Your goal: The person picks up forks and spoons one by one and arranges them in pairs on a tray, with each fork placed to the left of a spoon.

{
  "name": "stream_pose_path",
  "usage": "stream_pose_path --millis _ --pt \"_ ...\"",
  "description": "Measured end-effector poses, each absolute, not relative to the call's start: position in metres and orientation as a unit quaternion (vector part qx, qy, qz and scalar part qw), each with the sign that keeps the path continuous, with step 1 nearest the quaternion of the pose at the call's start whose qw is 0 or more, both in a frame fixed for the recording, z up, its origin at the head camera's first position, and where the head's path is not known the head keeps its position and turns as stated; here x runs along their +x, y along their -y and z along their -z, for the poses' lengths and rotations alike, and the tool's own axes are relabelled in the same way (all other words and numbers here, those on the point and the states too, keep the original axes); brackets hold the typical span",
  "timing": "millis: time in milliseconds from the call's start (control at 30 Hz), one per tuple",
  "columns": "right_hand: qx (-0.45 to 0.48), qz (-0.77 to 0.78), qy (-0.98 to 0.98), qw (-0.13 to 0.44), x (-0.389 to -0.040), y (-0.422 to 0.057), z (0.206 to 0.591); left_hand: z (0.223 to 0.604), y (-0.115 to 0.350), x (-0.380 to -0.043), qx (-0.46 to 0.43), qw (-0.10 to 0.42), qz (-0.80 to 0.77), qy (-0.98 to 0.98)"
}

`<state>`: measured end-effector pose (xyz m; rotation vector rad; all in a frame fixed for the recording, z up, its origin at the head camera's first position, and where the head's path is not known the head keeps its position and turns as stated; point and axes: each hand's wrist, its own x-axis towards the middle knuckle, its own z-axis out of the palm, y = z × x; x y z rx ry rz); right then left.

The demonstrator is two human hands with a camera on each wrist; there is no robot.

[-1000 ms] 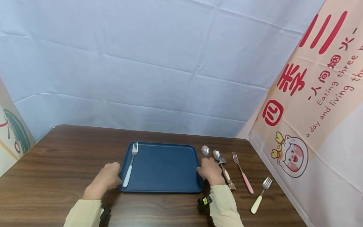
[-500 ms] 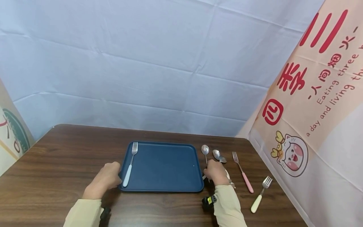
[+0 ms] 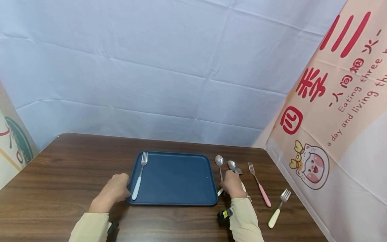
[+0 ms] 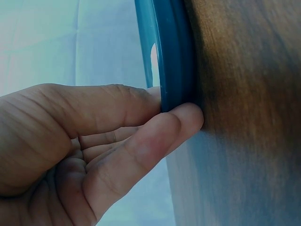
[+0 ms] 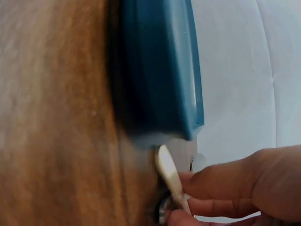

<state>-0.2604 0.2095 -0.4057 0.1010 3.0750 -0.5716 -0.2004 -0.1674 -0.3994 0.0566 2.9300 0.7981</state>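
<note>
My left hand (image 3: pixel 113 190) pinches the front left of the blue tray (image 3: pixel 178 178); in the left wrist view its thumb (image 4: pixel 117 106) lies over the rim, with fingertips beneath. A fork with a pale blue handle (image 3: pixel 136 188) lies along the tray's left side. Just right of the tray, my right hand (image 3: pixel 233 185) holds a piece of cutlery with a pale handle (image 5: pixel 168 167), between thumb and fingers. Its kind is hidden by the hand. A metal spoon (image 3: pixel 219 160) lies beside the tray, its lower stem covered by that hand.
Right of the hand lie another spoon (image 3: pixel 231 164), a grey metal cutlery head (image 3: pixel 238 170), a pink-handled fork (image 3: pixel 264 195) and a cream-handled fork (image 3: pixel 273 218) on the brown table (image 3: pixel 75 161). A pale cloth (image 3: pixel 151 84) hangs behind.
My right hand has left the tray's right rim and moved a little to the right, among the cutlery. A pale handle end now shows beside it. The left hand has stayed put.
</note>
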Motion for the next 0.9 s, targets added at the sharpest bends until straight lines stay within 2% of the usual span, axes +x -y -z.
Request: stream_pose_path --millis 567,900 --pt "0.062 0.198 -0.978 -0.008 -0.2598 -0.2088 0.4050 0.3988 0.1670 -0.2000 0.021 0.048 -0.258 -0.965" --pt "0.102 0.231 -0.967 0.013 -0.2579 -0.2111 0.4007 0.3982 0.1665 -0.2000 0.018 0.052 -0.257 -0.965"
